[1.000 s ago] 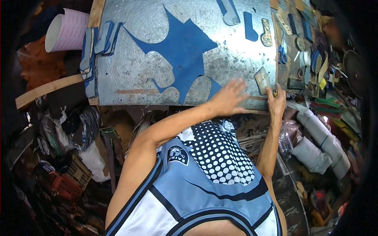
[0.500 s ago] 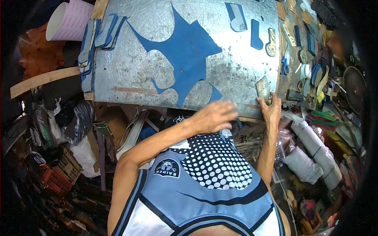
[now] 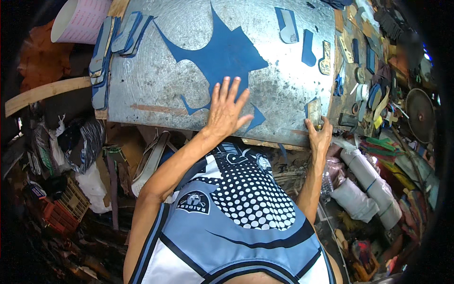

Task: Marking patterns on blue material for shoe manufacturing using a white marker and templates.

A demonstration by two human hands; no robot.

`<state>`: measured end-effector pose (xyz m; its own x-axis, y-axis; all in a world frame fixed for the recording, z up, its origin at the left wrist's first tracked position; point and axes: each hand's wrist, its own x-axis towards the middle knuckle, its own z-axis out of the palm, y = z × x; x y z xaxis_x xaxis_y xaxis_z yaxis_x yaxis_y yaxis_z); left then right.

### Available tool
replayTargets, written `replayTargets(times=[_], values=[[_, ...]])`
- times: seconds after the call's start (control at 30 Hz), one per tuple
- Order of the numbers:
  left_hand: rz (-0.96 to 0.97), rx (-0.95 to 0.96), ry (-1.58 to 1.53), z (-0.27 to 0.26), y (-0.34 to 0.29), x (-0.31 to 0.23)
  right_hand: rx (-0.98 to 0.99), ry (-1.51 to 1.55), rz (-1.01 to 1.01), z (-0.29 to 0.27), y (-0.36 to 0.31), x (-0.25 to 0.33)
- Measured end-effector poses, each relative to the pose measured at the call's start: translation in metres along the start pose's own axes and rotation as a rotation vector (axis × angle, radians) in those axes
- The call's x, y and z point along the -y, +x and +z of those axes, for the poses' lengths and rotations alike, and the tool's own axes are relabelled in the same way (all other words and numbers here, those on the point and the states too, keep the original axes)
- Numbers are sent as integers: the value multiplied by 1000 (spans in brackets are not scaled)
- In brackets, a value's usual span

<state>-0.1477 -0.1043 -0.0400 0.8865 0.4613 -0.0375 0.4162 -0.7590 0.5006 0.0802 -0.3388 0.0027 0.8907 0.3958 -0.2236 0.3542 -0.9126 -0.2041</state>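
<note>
Blue sheet (image 3: 222, 57), flat on grey metal surface (image 3: 156, 90), irregular jagged outline w/ cutouts, pinned near lower edge under left hand. Small flat greyish rectangular tool (image 3: 314, 111) upright at surface's near-right edge, in right hand; small blue scrap just beside it.

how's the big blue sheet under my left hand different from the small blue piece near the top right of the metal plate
The blue sheet is large and jagged, with curved cut-outs along its edges; the small piece is a narrow, rounded strip. The left hand presses flat on the sheet, while nothing touches the small piece. The sheet lies mid-plate; the piece sits near the right edge. Both are the same blue and lie flat on the metal plate.
</note>
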Motion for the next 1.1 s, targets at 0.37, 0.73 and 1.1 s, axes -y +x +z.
replayTargets(times=[0.37, 0.73, 1.1], values=[[191, 108, -203, -3, -25, -25, 23, -52, 21, -5, -2, 10], [-158, 48, -125, -32, -64, -5, -19, 151, 38, -5, -7, 54], [-65, 49, -131, -41, -35, 11, 70, -22, -20, 10, -12, 61]])
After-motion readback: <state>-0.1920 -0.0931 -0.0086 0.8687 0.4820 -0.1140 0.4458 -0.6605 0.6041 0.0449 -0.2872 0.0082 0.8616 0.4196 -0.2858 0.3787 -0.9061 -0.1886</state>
